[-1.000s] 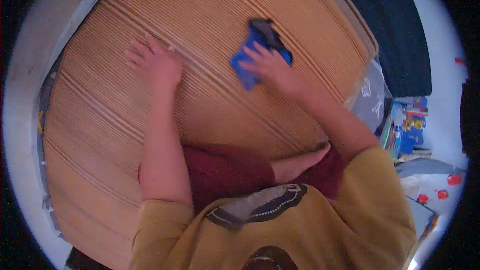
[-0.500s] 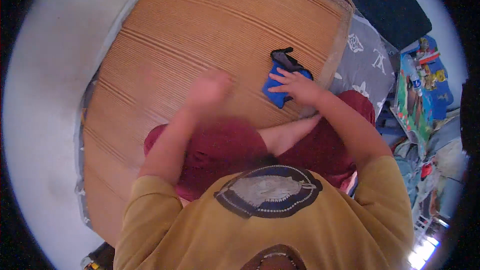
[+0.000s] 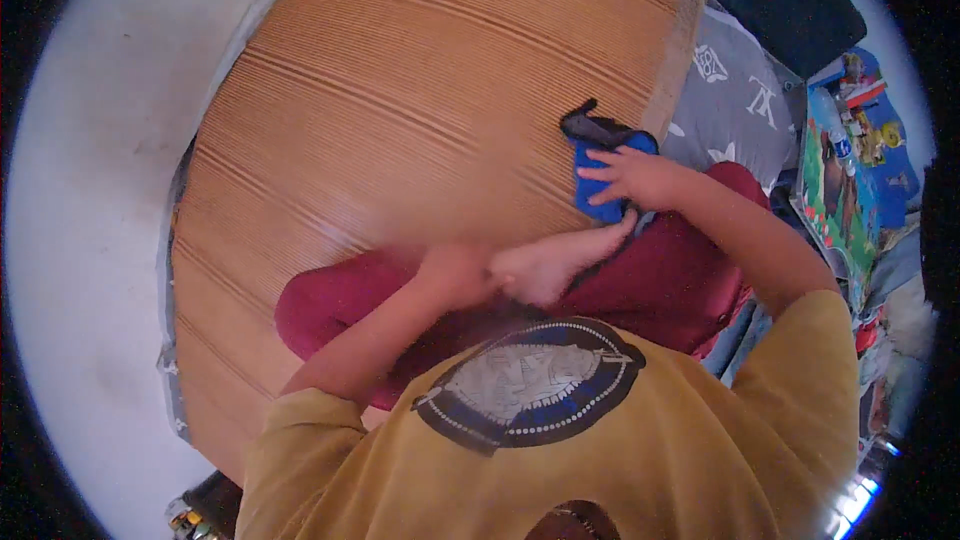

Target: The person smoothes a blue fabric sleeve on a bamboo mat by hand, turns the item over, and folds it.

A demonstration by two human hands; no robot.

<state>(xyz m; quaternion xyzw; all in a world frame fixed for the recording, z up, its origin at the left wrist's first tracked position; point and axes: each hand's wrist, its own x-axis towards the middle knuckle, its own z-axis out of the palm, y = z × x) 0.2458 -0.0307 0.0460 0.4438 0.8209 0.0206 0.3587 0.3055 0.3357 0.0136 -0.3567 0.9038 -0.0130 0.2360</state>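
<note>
My right hand [image 3: 640,178] lies with spread fingers on top of a blue and black piece of folded cloth [image 3: 592,202]. A black strap-like end sticks up from the cloth's far side. The cloth rests on the woven brown mat, beside my bare foot [image 3: 550,265]. My left hand [image 3: 465,275] is low over my crossed legs, right at the heel or ankle area. Its fingers are smeared by motion and partly hidden, so their state does not show.
The brown striped mat [image 3: 400,110] spreads ahead of me. A grey patterned pillow [image 3: 735,90] and a dark cushion [image 3: 770,0] are at the far right. A colourful picture board [image 3: 835,195] and several small items stand at the right. A pale wall [image 3: 100,190] bounds the left.
My left hand has come down and to the right, from above the mat to beside my foot. The cloth and my right hand on it have shifted slightly right.
</note>
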